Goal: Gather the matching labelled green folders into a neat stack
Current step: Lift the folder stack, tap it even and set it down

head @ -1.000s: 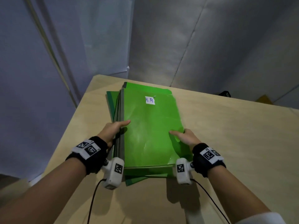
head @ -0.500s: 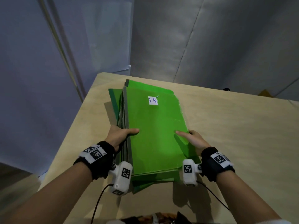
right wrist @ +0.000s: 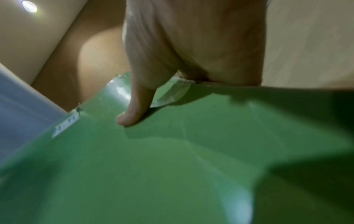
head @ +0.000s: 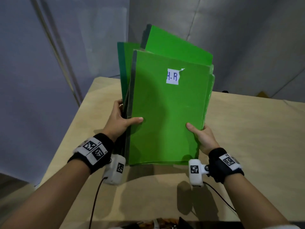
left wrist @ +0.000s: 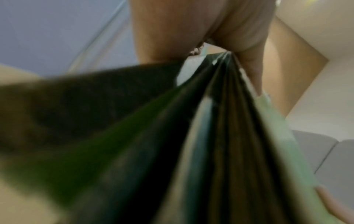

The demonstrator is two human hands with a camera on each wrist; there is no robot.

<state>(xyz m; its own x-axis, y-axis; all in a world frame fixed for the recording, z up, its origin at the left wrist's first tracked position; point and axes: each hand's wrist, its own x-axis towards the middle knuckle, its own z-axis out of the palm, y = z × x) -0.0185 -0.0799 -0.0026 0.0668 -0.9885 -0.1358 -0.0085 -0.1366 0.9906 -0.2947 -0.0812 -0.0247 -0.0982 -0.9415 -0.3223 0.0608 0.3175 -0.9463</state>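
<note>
The wooden table (head: 247, 138) is lying beneath green folders (head: 165, 121) standing nearly upright on their bottom edges, long axis pointing up, fanned unevenly at top. The left hand (head: 118, 119) is grasping their spine side, the right hand (head: 203, 138) gripping the opposite edge. The white label (head: 172, 77) is facing the person.

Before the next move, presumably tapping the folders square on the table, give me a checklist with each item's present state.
1. Left hand grips the left edge of the green folders: ok.
2. Right hand grips the right edge: ok.
3. Folders stood upright: ok.
4. Top edges level: not ok, two rear folders stick up, fanned.
5. Bottom edges touching the table: cannot tell.
6. Labels match: cannot tell; only the front H.R label shows.
</note>
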